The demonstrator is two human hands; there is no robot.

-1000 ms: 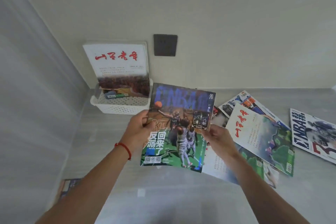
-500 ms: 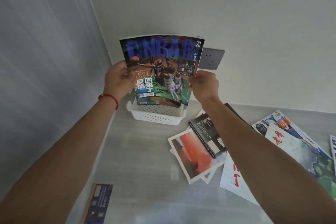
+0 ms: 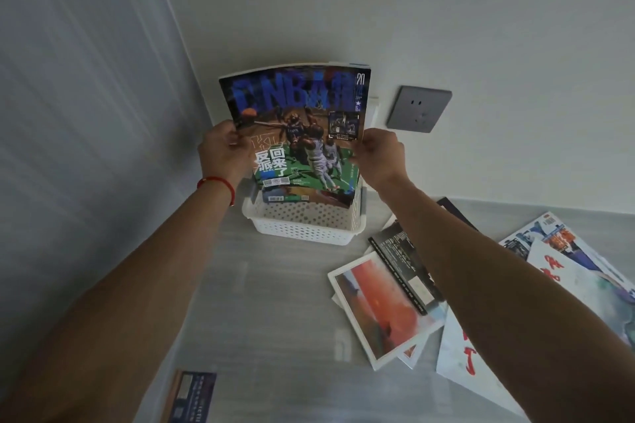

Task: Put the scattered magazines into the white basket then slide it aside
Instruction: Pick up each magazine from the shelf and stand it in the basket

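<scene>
A dark NBA magazine [image 3: 299,120] with a green court on its cover stands upright in the white perforated basket [image 3: 305,223], its lower edge down among other magazines there. My left hand [image 3: 223,151] grips its left edge and my right hand [image 3: 378,154] pinches its right edge. More magazines lie scattered on the grey table to the right: one with an orange-red cover [image 3: 381,306], a black one [image 3: 398,251] partly under my right forearm, and white ones with red script [image 3: 577,285].
The basket stands in the back left corner against two pale walls. A grey wall socket [image 3: 419,108] is just right of it. A dark booklet [image 3: 192,395] lies at the table's [image 3: 275,319] near left edge.
Both hands have carried the NBA magazine from above the table up to the basket and lowered its bottom edge into it. The view has turned left toward the corner.
</scene>
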